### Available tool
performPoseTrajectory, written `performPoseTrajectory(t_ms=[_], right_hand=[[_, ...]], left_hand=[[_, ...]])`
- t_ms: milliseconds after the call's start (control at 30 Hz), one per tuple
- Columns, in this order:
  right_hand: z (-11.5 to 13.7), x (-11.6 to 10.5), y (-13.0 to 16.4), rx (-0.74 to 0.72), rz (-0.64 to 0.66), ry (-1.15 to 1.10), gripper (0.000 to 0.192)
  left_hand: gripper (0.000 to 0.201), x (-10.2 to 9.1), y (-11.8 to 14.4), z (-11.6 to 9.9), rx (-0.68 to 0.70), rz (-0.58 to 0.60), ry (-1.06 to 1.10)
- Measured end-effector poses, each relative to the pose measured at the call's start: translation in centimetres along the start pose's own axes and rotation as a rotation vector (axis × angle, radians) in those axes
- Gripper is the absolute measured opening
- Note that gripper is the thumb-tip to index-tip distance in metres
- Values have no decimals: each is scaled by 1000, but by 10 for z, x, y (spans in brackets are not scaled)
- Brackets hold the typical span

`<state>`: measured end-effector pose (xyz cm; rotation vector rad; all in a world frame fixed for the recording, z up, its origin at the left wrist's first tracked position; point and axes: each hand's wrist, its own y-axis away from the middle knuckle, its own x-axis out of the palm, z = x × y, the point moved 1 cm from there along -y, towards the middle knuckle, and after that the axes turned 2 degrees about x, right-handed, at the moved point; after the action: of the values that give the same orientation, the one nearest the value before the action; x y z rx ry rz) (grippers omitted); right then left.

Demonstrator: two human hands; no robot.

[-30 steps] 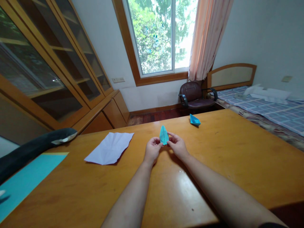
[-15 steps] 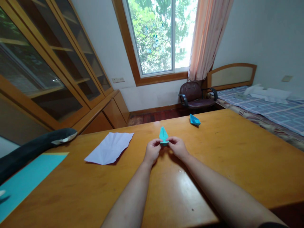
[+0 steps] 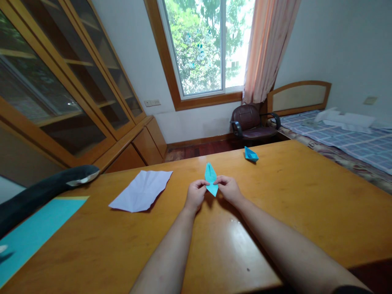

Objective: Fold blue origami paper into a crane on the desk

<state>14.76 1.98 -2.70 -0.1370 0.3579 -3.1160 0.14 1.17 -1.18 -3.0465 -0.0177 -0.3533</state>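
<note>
Both my hands meet over the middle of a wooden table [image 3: 290, 196]. My left hand [image 3: 195, 195] and my right hand [image 3: 229, 188] pinch a small folded teal paper piece [image 3: 210, 179] between thumbs and fingertips. The piece is narrow and pointed, with one tip up toward the window and a lower tip hanging down between my hands. A second folded blue paper shape [image 3: 251, 154] lies on the table farther back, to the right of my hands and apart from them.
A creased white sheet [image 3: 142, 190] lies left of my hands. A teal sheet [image 3: 33, 228] and a dark curved object [image 3: 39, 191] sit at the table's left edge. Beyond stand a brown chair [image 3: 252, 124], a bed [image 3: 343, 139] and glass-door cabinets [image 3: 61, 90].
The teal piece has been worked between my fingers: it first narrowed, and now a lower point shows below my fingertips. My hands stayed in nearly the same spot.
</note>
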Motion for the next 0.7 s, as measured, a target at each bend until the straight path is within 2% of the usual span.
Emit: performPoseTrajectory(t_ms=[233, 433, 567, 700], right_hand=[[-1, 0, -1, -32, 10, 103, 16], [2, -1, -1, 65, 32, 126, 15], [5, 2, -1, 98, -6, 58, 12], [4, 6, -2, 133, -79, -78, 24]], left_hand=[[12, -4, -2, 1, 33, -32, -159], [14, -5, -5, 8, 32, -44, -248], [11, -2, -4, 11, 48, 0, -227], [16, 3, -2, 13, 85, 4, -157]])
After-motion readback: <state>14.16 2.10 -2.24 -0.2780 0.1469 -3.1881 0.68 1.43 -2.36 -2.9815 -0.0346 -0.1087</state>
